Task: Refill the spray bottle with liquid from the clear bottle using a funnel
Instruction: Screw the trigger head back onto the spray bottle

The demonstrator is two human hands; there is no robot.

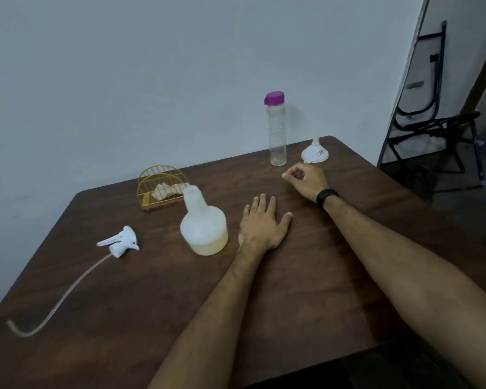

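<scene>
Head view. The spray bottle (204, 224) stands upright on the desk (124, 290), long axis vertical, neck open and pointing up; a shallow layer of yellowish liquid sits in its base. Its trigger head (122, 240) lies on its side well to the left, nozzle toward the left, with the dip tube (59, 296) trailing toward the near-left desk edge; judged set aside to free the neck for the funnel.

The clear bottle (277, 130) stands upright near the far edge, purple cap on, and appears nearly empty. The funnel (314, 152) rests just to its right, mouth down, spout up.

Left hand (263, 224): flat on the desk, fingers straight, just right of the spray bottle, not touching it; grip released. Right hand (306, 178): fingers loosely curled, grasping nothing, near the funnel and clear bottle; judged placed to pick up one of them.

A yellow wire rack (162, 186) stands behind the spray bottle.
</scene>
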